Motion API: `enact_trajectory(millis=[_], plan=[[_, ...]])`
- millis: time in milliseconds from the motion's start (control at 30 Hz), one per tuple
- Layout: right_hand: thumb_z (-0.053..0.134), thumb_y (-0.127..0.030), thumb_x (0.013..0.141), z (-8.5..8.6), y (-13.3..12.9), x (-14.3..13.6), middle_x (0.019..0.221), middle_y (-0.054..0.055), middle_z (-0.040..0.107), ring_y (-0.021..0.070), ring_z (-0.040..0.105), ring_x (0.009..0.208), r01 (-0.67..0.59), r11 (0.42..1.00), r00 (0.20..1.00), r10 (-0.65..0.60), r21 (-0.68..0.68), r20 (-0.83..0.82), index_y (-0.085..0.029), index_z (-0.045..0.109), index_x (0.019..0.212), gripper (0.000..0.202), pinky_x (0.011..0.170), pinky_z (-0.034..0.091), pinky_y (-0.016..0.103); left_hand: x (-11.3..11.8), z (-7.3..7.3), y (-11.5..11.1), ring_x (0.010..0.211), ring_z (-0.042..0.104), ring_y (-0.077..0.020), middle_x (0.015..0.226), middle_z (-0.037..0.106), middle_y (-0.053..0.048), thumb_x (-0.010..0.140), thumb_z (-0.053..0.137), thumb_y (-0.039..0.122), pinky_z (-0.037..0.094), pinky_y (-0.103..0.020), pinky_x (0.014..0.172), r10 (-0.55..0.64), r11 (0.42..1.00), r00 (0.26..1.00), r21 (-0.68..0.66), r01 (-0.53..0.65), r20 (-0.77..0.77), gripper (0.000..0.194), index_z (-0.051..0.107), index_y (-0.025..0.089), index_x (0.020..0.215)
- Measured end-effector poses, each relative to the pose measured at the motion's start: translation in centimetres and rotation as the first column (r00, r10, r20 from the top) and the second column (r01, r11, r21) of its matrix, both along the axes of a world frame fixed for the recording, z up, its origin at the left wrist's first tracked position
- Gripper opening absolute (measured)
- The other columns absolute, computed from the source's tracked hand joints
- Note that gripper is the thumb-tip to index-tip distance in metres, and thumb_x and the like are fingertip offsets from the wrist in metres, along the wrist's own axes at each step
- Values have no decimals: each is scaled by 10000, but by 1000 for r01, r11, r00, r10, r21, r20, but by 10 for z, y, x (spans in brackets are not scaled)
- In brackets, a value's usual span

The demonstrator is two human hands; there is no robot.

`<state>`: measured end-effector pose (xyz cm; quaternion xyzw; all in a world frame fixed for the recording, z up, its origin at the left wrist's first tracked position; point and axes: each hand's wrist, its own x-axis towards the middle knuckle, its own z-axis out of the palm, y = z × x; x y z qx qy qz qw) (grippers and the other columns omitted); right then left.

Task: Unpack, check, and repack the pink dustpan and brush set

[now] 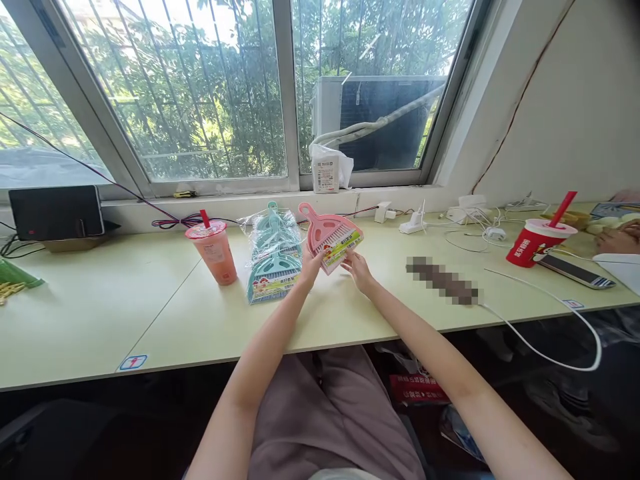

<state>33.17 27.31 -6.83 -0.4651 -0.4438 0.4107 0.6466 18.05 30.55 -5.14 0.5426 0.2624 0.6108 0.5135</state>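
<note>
A pink mini dustpan-and-brush set (330,237) with a yellow label is lifted slightly off the pale green table (150,307). My left hand (311,267) grips its lower left edge, and my right hand (357,270) holds its lower right edge. Just to the left lies a clear plastic bag of teal dustpan sets (274,257), flat on the table and close to my left hand.
A pink drink cup with a straw (215,252) stands left of the bag. A red cup (537,241), a phone (575,271), chargers and white cables (550,347) lie at right, where another person's hand (617,239) rests. A dark device (56,212) sits at far left by the window.
</note>
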Motion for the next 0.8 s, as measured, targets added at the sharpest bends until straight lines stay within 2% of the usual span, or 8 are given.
enact_trajectory(millis=[167,267,300,367,467,567,633,800], plan=[[754,-531,699,1,4,4,935,66,733,214,698,868,-102,994,980,106,34,-169,-191,641,917,419,877,536,377,2,3,-3,1084,614,-236,1176,616,-92,827,637,288,517,-405,943,18,997,994,-69,-26,-109,401,494,193,1190],[765,-501,697,6,2,10,898,60,737,213,706,805,-114,993,974,118,29,-194,-188,649,866,375,843,548,386,-7,14,-6,1110,600,-237,1155,615,-108,979,381,398,483,-438,994,216,974,934,125,-188,-285,302,581,187,1061],[771,-497,689,7,1,13,898,62,739,213,706,794,-121,992,973,125,31,-193,-185,653,850,370,837,550,388,-12,19,-6,1163,572,-242,1189,599,-117,1003,292,400,450,-449,1038,331,933,880,257,-251,-342,380,606,187,1023],[784,-498,665,9,0,18,904,66,742,215,703,780,-135,990,974,142,47,-175,-180,666,836,380,826,552,389,-28,28,-6,1313,460,-256,1320,539,-121,1009,273,362,356,-465,1130,582,779,705,528,-339,-405,394,628,199,1059],[797,-519,629,7,0,21,889,66,742,208,690,745,-138,989,978,146,61,-151,-176,684,836,416,809,552,387,-51,32,1,1464,258,-276,1485,421,-134,967,346,231,278,-494,1181,770,629,423,682,-373,-478,395,504,188,1326],[813,-521,591,5,0,19,854,57,739,194,673,704,-135,990,977,140,40,-159,-175,688,826,436,786,555,383,-65,28,11,1501,154,-330,1561,318,-176,899,439,181,245,-559,1182,773,625,210,660,-416,-599,576,346,130,1465],[817,-517,584,5,0,18,835,52,736,187,664,690,-141,990,977,143,26,-159,-177,685,813,431,774,556,378,-71,24,16,1481,217,-352,1550,347,-188,883,458,168,254,-574,1169,727,653,106,635,-414,-679,611,340,122,1480],[808,-505,609,6,-1,19,847,57,734,187,662,712,-171,985,976,171,6,-132,-175,679,813,409,771,552,371,-81,23,21,1171,583,-314,1130,691,-166,903,354,95,316,-522,1130,625,692,-85,601,-399,-776,415,680,148,1155]])
